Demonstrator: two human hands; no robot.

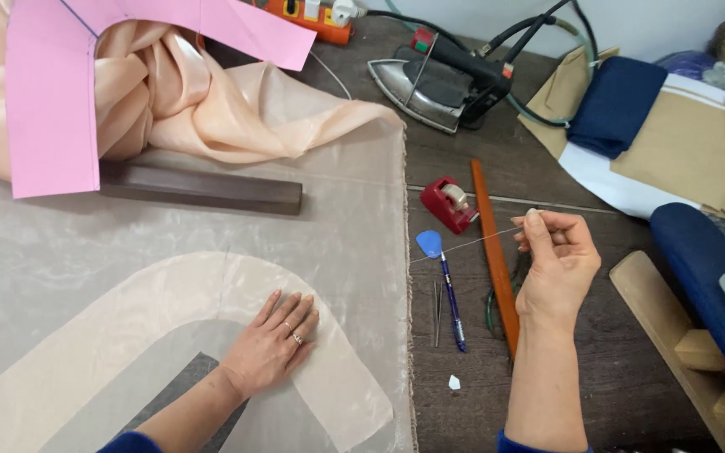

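Note:
My left hand [272,340] lies flat, fingers together, on a curved peach fabric piece [127,310] that rests on sheer pale organza [69,243] spread over the table. My right hand [554,256] is raised to the right of the cloth, thumb and fingers pinched on a needle with a thin white thread [463,245] running taut from it to the organza's frayed right edge.
A pink paper pattern [48,101] and bunched peach fabric [178,92] lie at the back left beside a dark wooden bar [203,189]. An iron [438,80], red tape dispenser [449,203], orange ruler [495,252], blue chalk [429,243], blue pen [453,306] and folded cloths [656,126] are to the right.

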